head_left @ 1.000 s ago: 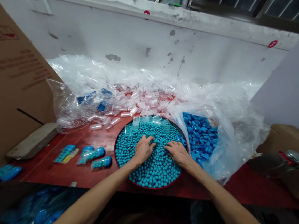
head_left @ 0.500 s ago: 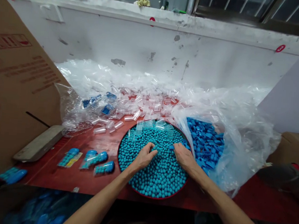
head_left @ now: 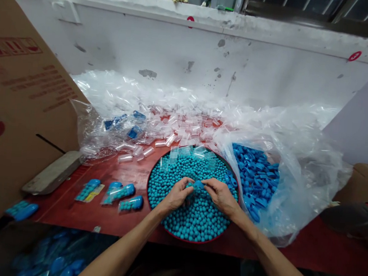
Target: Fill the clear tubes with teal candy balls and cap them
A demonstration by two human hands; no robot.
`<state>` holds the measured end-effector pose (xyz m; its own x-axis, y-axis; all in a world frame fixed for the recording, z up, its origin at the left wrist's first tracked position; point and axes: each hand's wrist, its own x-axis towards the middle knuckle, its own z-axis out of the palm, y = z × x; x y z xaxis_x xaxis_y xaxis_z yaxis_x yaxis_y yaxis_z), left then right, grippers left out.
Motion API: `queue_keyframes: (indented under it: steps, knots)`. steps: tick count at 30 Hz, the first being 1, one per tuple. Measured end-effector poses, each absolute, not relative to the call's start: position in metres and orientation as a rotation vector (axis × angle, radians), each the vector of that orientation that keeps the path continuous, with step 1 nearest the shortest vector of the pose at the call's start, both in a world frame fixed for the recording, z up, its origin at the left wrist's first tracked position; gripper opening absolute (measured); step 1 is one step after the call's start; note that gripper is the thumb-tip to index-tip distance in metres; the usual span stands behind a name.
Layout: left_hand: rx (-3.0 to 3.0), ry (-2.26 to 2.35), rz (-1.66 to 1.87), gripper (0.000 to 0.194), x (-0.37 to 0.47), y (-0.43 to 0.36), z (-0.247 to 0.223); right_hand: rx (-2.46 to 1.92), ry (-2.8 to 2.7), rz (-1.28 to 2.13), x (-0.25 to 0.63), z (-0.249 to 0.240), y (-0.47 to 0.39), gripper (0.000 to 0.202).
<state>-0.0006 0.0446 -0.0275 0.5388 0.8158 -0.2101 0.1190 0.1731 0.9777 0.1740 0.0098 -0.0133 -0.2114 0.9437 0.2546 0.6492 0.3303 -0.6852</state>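
My left hand (head_left: 176, 193) is closed over the round tray (head_left: 149, 186) of turquoise balls (head_left: 193, 222). Its fingers pinch what looks like a small clear plastic container with turquoise balls inside, mostly hidden by the fingers. Facing it, my right hand (head_left: 221, 195) grips a blue plastic cap (head_left: 199, 184) between thumb and fingers. The cap meets the container's end between both hands; whether it is seated I cannot tell. Several empty clear containers (head_left: 174, 154) lie on the balls at the tray's far rim, and loose blue caps (head_left: 230, 180) rest inside its right edge.
Right of the tray, a clear plastic bag (head_left: 296, 196) holds many blue caps (head_left: 257, 172). Filled, capped containers (head_left: 131, 203) lie on the red table (head_left: 80, 219) at left. Clear empty containers (head_left: 184, 127) are heaped behind. A cardboard box (head_left: 25, 101) stands at far left.
My right hand has moved left with the blue cap, from the tray's right side to my left hand. My left hand has stayed nearly in place. The camera view shifted slightly.
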Motion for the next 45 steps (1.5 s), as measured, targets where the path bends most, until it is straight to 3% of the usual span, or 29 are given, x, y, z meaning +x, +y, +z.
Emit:
queue_keyframes:
  steps: [10,17,22,35,45]
  knots:
    - [1.299,0.828,0.62,0.035,-0.001,0.037,-0.028,-1.453,-1.558,0.798,0.154,-0.007,0.004,0.021]
    - [1.28,0.878,0.63,0.035,-0.008,0.031,-0.025,-1.457,-1.828,0.757,0.162,-0.003,-0.001,0.016]
    - [1.273,0.892,0.621,0.034,-0.011,0.034,-0.025,-1.517,-1.708,0.751,0.173,0.001,-0.002,0.018]
    - [1.182,0.862,0.673,0.058,0.0,0.024,-0.023,-1.502,-1.374,0.987,0.15,-0.02,-0.006,0.022]
    - [1.193,0.998,0.734,0.028,0.003,0.015,-0.013,-1.307,-1.786,0.882,0.156,-0.01,-0.007,0.017]
